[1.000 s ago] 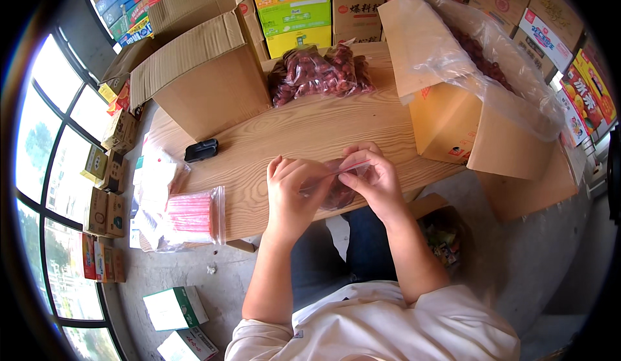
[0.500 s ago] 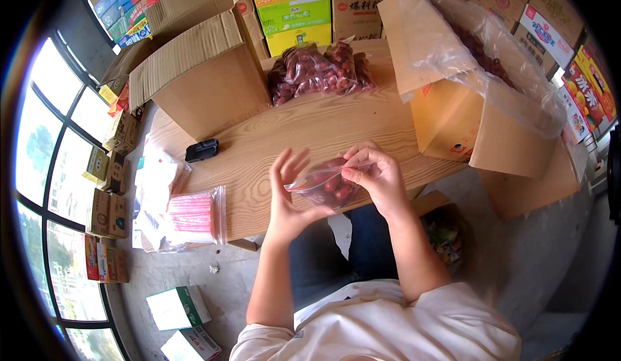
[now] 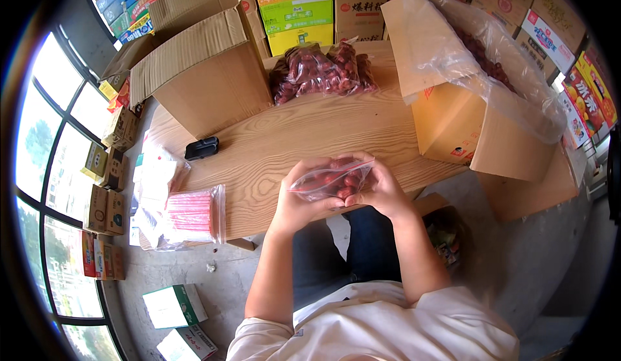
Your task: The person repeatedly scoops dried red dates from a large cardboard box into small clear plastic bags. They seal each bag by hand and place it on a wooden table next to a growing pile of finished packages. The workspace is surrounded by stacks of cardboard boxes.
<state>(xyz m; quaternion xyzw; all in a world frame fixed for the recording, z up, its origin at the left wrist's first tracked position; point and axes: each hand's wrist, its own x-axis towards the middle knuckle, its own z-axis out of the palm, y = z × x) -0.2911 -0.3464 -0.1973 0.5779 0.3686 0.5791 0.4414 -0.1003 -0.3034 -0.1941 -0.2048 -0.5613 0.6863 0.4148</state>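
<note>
- Below the fingers, the person's lap and dark trousers are partly covered by both forearms, and the white shirt is cut off by the lower edge.
- Inside the small clear bag [image 3: 331, 179], the red fruits blur together; their number cannot be told, nor whether the bag's mouth is sealed.
- Beyond the fingers lies a wooden table [image 3: 310, 128]; its near edge passes under the hands.
- Far past the fingers on the table sits a heap of filled bags of red fruit [image 3: 321, 70].
- To the fingers' right stands an open carton lined with clear plastic [image 3: 472, 96], red fruit showing inside.
- To their left stand a large brown carton [image 3: 200, 80], a small black device [image 3: 202, 148] and a clear pack of pink strips [image 3: 191, 213].
- Stacked coloured boxes line the back; curved windows run along the left wall, above a concrete floor.
- The left hand [image 3: 294, 196] and right hand [image 3: 381, 190] both hold the bag, fingers closed on its 2 ends, the bag stretched between them just above the table's edge.
</note>
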